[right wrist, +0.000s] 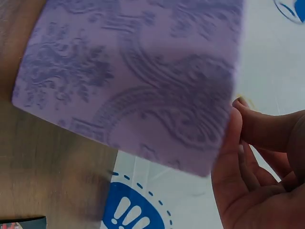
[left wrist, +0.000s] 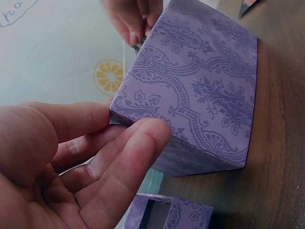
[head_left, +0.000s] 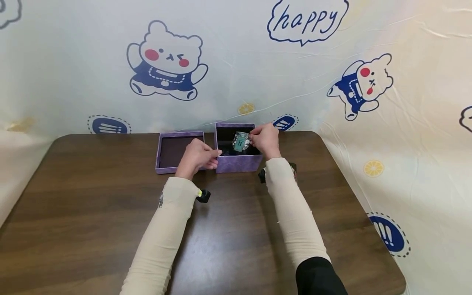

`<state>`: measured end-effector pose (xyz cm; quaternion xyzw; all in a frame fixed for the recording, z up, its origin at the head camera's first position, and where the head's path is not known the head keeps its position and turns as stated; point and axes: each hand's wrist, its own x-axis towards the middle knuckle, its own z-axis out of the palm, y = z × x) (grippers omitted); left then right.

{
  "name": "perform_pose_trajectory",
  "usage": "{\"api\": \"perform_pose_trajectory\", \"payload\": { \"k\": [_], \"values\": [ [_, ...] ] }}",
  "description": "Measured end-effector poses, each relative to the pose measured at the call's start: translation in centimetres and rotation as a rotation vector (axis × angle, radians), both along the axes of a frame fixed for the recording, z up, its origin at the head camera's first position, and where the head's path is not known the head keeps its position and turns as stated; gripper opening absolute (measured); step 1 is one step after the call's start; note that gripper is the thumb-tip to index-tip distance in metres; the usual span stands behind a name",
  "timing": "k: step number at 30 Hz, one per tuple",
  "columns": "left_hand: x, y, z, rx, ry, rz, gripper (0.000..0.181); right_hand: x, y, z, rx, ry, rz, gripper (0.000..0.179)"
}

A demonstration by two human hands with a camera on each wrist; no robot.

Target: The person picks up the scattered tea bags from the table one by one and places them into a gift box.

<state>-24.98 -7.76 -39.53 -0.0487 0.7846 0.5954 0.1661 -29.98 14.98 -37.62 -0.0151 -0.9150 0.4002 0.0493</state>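
Observation:
A purple patterned box (head_left: 239, 164) with a dark inside stands open near the table's back edge. At its left front corner, my left hand (head_left: 198, 157) pinches the rim between thumb and fingers. My right hand (head_left: 267, 140) is over the box's right side, holding a small shiny packet with a green label (head_left: 240, 141) by its edge between thumb and fingertips. The packet is above the box's opening. In the right wrist view the box wall (right wrist: 143, 86) hides the packet. What lies deeper in the box is too dark to make out.
A shallow purple lid (head_left: 169, 170) lies inside-up left of the box, partly behind my left hand. The brown wooden table (head_left: 110, 221) carries both. Directly behind hangs a pale curtain-like sheet (head_left: 236, 61) printed with bears.

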Motion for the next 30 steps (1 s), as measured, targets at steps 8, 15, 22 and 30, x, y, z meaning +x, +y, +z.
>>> {"api": "perform_pose_trajectory", "payload": {
  "k": [8, 15, 22, 30],
  "values": [
    [0.0, 0.1, -0.1, 0.007, -0.001, 0.009, 0.024, 0.1, -1.0, -0.3, 0.227, -0.011, -0.005, 0.013],
    [0.2, 0.2, -0.3, 0.034, -0.008, 0.008, 0.025, 0.0, -1.4, 0.1, 0.303, -0.081, -0.034, 0.009],
    [0.2, 0.1, -0.2, 0.027, 0.0, 0.01, 0.026, 0.6, -1.0, 0.8, 0.343, -0.058, -0.038, 0.014],
    [0.0, -0.2, -0.4, 0.032, 0.003, -0.002, 0.026, 1.9, 1.7, 1.6, 0.313, 0.077, -0.021, 0.014]
  ]
}}
